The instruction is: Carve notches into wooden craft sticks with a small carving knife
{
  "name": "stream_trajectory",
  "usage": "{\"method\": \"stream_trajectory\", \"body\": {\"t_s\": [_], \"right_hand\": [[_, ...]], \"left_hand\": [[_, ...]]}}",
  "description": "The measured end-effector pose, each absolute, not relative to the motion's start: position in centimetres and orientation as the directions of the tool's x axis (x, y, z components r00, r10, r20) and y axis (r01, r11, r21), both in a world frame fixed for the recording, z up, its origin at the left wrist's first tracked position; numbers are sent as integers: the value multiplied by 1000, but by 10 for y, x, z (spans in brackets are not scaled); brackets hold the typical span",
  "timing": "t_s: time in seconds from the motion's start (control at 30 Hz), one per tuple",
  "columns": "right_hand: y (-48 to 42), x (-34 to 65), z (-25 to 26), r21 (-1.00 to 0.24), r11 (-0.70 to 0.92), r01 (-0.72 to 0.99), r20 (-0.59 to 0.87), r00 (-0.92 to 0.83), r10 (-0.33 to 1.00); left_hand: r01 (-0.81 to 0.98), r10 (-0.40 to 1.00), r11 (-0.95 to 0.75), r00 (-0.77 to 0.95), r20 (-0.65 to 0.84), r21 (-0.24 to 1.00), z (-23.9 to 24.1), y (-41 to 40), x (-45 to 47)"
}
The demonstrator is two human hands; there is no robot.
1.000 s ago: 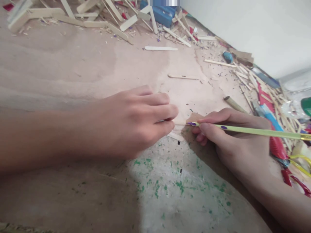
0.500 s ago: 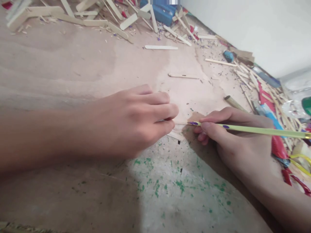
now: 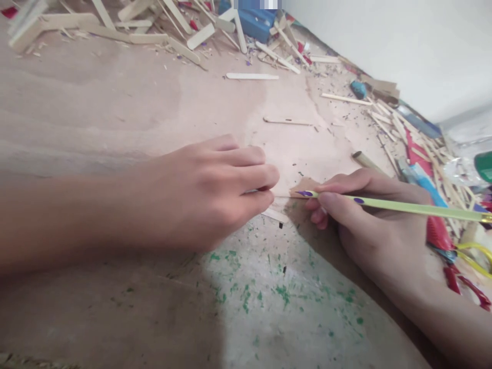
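My left hand [image 3: 215, 189] rests low on the tabletop, palm down, its fingers curled closed over a thin pale craft stick [image 3: 282, 197]. Only a sliver of that stick shows past the fingertips; the rest is hidden. A second stick [image 3: 273, 214] pokes out beneath the same hand, with a small dark chip beside its end. In my right hand [image 3: 369, 215], pinched between thumb and fingers, is a light green pencil [image 3: 403, 206] with purple spots. Its sharpened purple tip points left at the stick's end; whether it touches cannot be made out.
Loose craft sticks [image 3: 251, 76] and shavings lie toward the back, near a blue block-like object [image 3: 253, 23]. On the right are red-handled scissors [image 3: 457, 277], a short round rod [image 3: 365, 160], a pile of sticks and a clear bottle with a green label [image 3: 467, 169]. Green specks dot the front surface.
The whole scene has shifted slightly left in view. Both hands keep nearly the same pose and grip; the pencil's tip has moved only a little.
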State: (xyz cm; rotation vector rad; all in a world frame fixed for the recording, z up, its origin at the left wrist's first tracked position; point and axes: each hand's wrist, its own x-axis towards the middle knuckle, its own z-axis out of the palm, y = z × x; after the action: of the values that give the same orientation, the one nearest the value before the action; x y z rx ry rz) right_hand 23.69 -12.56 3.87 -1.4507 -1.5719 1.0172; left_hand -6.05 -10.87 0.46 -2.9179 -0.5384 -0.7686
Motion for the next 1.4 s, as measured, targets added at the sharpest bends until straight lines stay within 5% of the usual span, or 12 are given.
{"method": "stream_trajectory", "body": {"t_s": [1.2,1.4], "right_hand": [[-123,231,45,-827,139,545,51,-174,983],[-124,231,40,-881,93,465,34,-133,991]], "left_hand": [[352,325,-935,804,498,43,4,-107,-60],[353,324,-935,805,497,37,3,-106,-60]]}}
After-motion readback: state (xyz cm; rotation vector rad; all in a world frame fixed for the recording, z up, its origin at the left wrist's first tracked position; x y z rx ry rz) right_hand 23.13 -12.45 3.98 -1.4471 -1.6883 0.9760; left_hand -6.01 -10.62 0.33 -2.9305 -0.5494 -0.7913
